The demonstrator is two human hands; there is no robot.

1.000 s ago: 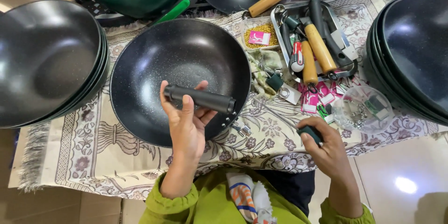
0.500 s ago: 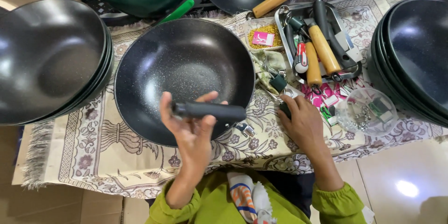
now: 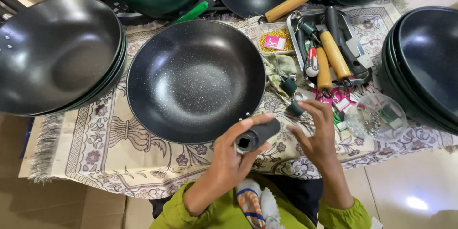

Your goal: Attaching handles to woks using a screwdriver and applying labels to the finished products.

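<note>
Below wok (image 3: 195, 81), handle (image 3: 257, 135) angled up-right, left-held

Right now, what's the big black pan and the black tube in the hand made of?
The pan looks like metal under a dark nonstick coat: tiny pale speckles, soft shine. The tube handle in the left hand seems to be matte black plastic, hollow at its end; it could be rubbery, hard to tell.

Speckled black wok (image 3: 195, 79), black handle (image 3: 257, 134), cream floral cloth (image 3: 114, 148).
</note>
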